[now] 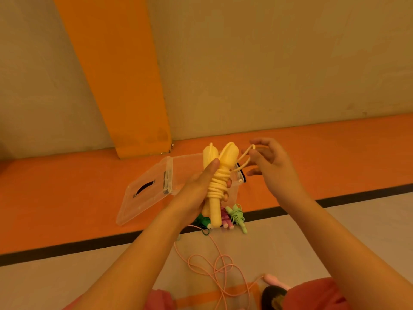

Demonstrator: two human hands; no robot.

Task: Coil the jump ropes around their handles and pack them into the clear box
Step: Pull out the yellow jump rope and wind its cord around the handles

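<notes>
My left hand (196,191) grips the two yellow handles (218,189) of a jump rope held upright, with yellow rope coiled round their middle. My right hand (266,162) pinches the last loose loop of yellow rope (244,156) just right of the handle tops. Behind the handles stands the clear box (178,168) on the orange floor, its lid (145,195) open and lying to the left. Below my left hand lie coiled ropes: a dark green one (204,221), a pink one (225,219) and a light green one (238,217).
A loose light-pink rope (214,265) sprawls tangled on the pale floor near me, one handle (276,279) at its right end. A black line (67,247) divides orange floor from pale floor. An orange pillar (125,86) and the wall rise behind the box.
</notes>
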